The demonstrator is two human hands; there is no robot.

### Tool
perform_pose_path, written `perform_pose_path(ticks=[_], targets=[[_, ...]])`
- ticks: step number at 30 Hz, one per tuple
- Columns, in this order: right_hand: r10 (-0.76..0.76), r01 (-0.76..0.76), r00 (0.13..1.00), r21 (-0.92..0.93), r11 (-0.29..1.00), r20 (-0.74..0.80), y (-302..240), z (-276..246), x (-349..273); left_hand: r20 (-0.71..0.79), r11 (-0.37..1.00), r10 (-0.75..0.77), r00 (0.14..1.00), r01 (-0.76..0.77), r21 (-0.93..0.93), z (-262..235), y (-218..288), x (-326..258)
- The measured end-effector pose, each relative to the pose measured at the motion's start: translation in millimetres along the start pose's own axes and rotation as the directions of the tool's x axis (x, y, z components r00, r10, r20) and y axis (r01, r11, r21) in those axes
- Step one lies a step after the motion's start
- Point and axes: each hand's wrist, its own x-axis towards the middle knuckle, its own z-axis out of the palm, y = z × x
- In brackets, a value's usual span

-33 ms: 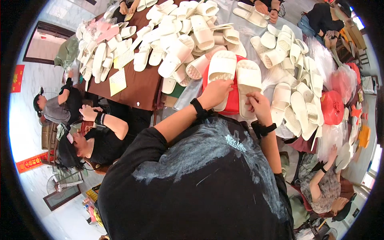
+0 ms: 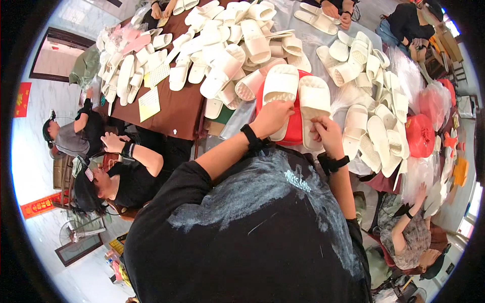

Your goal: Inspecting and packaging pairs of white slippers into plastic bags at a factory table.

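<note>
Two white slippers lie side by side, soles up, on a red bag [image 2: 294,129] at the table's near edge. My left hand [image 2: 273,118] grips the heel end of the left slipper [image 2: 281,86]. My right hand [image 2: 326,134] pinches the near edge of the right slipper [image 2: 314,101]. Both wrists wear black bands. My black, white-smeared shirt fills the lower part of the view and hides the table edge below the hands.
Heaps of white slippers [image 2: 237,40] cover the brown table [image 2: 177,108], and more slippers [image 2: 374,101] are piled at the right. Pale perforated cards [image 2: 149,103] lie at the left. Red plastic bags [image 2: 419,134] sit at the right. Other people sit at the left [image 2: 116,177], lower right [image 2: 409,237] and far end.
</note>
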Motion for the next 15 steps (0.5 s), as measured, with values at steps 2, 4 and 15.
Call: perform_pose_path(ticks=[2,4,15], targets=[[-0.005,0.005,1.000,0.009,1.000,0.005,0.7,-0.6,0.0,-0.023,1.000,0.010,1.000,-0.010,-0.018,-1.3,1.3,1.4],[-0.002,0.002,1.000,0.004,1.000,0.004,-0.8,0.1,0.4,-0.049,0.999,0.016,0.999,-0.017,-0.036,-4.8,2.4,2.4],[-0.198,0.189,0.980,-0.252,0.949,-0.011,-17.6,22.4,11.9,-0.207,0.998,-0.004,0.978,-0.009,-0.058,-7.5,-12.2,-0.1]])
